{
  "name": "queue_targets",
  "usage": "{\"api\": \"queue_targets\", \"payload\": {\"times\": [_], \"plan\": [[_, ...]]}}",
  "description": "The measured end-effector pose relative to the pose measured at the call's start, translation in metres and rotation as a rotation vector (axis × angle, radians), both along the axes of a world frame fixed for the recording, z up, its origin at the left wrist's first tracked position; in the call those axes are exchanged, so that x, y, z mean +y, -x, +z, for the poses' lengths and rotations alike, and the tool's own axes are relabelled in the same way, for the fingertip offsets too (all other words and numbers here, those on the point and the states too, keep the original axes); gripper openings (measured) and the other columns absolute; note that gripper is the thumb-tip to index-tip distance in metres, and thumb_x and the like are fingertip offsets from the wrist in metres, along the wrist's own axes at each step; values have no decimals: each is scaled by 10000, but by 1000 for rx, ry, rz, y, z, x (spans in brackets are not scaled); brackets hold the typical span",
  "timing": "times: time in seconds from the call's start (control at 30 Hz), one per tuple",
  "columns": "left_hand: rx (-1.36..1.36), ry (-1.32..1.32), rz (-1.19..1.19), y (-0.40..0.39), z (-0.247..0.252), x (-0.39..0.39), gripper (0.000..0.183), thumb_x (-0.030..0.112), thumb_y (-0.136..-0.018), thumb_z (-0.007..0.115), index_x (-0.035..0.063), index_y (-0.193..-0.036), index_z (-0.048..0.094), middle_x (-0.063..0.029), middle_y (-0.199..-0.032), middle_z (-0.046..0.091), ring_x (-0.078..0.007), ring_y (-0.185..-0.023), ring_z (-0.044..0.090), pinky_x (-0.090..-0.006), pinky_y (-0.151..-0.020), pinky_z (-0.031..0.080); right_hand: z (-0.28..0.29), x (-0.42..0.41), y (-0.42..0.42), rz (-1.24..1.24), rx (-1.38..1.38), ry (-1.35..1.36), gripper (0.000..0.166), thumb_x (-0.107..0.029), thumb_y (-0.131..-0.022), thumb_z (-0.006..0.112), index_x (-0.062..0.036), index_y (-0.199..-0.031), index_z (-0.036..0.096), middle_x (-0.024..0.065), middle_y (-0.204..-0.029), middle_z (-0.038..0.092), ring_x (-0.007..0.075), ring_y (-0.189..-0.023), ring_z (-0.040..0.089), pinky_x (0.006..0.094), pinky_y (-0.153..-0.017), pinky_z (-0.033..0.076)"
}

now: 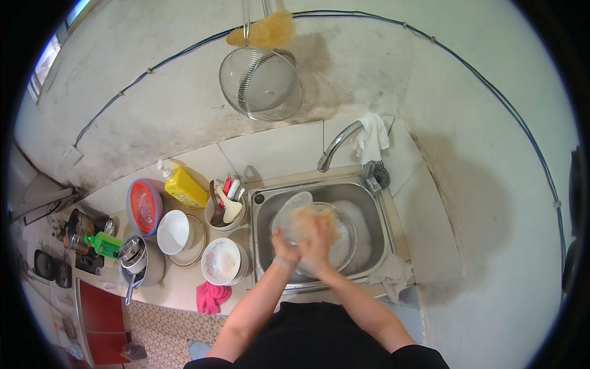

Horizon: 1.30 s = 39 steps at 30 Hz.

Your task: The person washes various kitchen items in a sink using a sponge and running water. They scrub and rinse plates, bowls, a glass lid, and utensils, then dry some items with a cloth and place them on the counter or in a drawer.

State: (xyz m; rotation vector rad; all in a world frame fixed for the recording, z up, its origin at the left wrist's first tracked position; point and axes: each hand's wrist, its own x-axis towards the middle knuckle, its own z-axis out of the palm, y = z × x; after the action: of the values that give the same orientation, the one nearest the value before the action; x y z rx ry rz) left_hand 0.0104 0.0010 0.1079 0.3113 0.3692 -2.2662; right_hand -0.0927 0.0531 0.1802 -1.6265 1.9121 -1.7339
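Note:
Over the stainless steel sink (265,212), my left hand (284,246) holds a translucent bowl (297,202) tilted at its rim. My right hand (318,244) grips a blurred yellowish scrubber (318,223), pressed at or just beside the bowl. Beneath both hands sits a round metal basin (352,230) with sudsy water, and foam (364,217) lies around it in the sink. The hands are close together at the wrists, and motion blur hides the right fingertips.
A curved faucet (339,145) with a white cloth (372,133) stands behind the sink. Left of it are stacked bowls (222,262), a utensil container (226,226), a yellow pump bottle (185,187) and a pink cloth (213,297). Another cloth (392,276) drapes the front right corner.

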Motion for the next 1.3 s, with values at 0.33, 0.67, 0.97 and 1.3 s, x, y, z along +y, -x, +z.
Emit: {"api": "queue_targets", "payload": {"times": [0.33, 0.67, 0.97, 1.3], "plan": [[-313, 9, -226, 18, 52, 22, 560, 426, -772, 431, 77, -1206, 365, -152, -1257, 303, -393, -1142, 303, -547, -935, 250, -5, -52, 98, -65, -56, -163, 451, -80, -653, 527, -90, -1104, 500, 139, -968, 512, 331, -940, 447, 423, -834, 342], [-483, 33, 14, 3, 37, 8, 615, 470, -765, 416, 93, -1244, 332, -131, -1293, 323, -322, -1168, 318, -493, -960, 261, -19, 2, 3, 42, -60, -17, 411, -104, -649, 530, -67, -1057, 494, 176, -1013, 470, 342, -948, 447, 419, -866, 331], [-1034, 340, -280, -40, -10, -19, 757, 585, -737, 460, 194, -1328, 196, -62, -1371, 218, -325, -1201, 269, -507, -933, 262, -62, 17, 38, 5, 101, -363, 708, -206, -674, 639, -121, -1290, 302, 185, -1269, 345, 327, -1163, 345, 430, -948, 275], [-1878, 1354, -696, 38, -116, -45, 731, 613, -770, 381, 212, -1354, 201, -147, -1368, 240, -327, -1277, 175, -480, -982, 227, -73, 72, 82, -220, -585, -834, 224, -196, -820, 555, -53, -993, 574, 35, -886, 581, 143, -808, 541, 293, -697, 456]]}}
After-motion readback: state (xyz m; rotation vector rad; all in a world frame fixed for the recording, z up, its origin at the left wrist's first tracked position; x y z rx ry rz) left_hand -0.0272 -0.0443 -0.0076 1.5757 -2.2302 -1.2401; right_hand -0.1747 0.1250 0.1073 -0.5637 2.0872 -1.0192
